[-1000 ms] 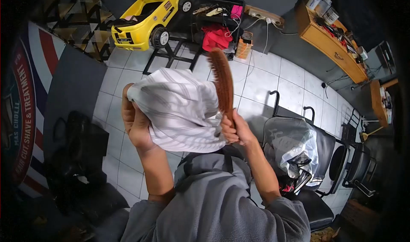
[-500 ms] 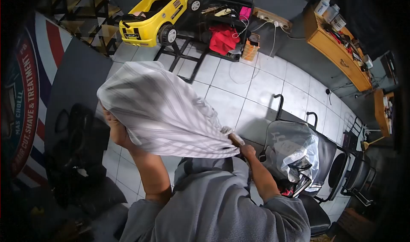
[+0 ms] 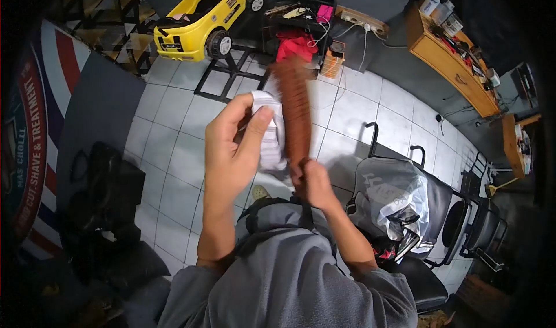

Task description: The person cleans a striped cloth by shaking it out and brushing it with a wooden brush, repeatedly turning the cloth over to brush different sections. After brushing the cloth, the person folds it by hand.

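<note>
A white cloth with grey stripes (image 3: 270,132) is bunched between the thumb and fingers of my left hand (image 3: 236,135), and it hangs in a narrow fold toward my right side. Closed round the lower end of a long reddish-brown brush (image 3: 294,108) is my right hand (image 3: 315,183). The brush stands up away from me, right beside the cloth; motion smears its bristled upper part. My right fist hides its handle.
A yellow toy car (image 3: 205,24) stands ahead on the left, near a black metal frame (image 3: 229,79) on the white tiles. A plastic bag (image 3: 394,197) lies on a black chair at right. A wooden drawer shelf (image 3: 457,73) is on the far-right wall.
The cloth, spread wide before, is now gathered narrow in my left hand, which has moved right and forward. My right hand has shifted left, and the brush is now in full view.
</note>
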A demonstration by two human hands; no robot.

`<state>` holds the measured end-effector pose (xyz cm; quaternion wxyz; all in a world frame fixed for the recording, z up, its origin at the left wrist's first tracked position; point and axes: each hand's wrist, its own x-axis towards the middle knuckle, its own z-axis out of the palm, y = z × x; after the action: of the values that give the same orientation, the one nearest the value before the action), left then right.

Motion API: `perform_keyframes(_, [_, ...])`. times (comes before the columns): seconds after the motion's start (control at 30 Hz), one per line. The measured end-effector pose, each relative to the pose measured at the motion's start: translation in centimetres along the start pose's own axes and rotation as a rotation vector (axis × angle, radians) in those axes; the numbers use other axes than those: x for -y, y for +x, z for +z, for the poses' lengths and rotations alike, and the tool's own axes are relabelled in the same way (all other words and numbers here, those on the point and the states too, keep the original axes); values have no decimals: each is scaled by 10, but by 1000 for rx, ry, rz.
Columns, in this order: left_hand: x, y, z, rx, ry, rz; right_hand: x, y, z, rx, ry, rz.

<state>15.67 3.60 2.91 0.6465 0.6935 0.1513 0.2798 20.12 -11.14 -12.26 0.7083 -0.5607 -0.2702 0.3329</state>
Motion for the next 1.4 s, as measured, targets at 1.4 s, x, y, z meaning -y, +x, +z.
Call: perform_keyframes(1.4, [14, 5, -34, -397, -101, 130, -209, -44, -118, -258, -1091, 644])
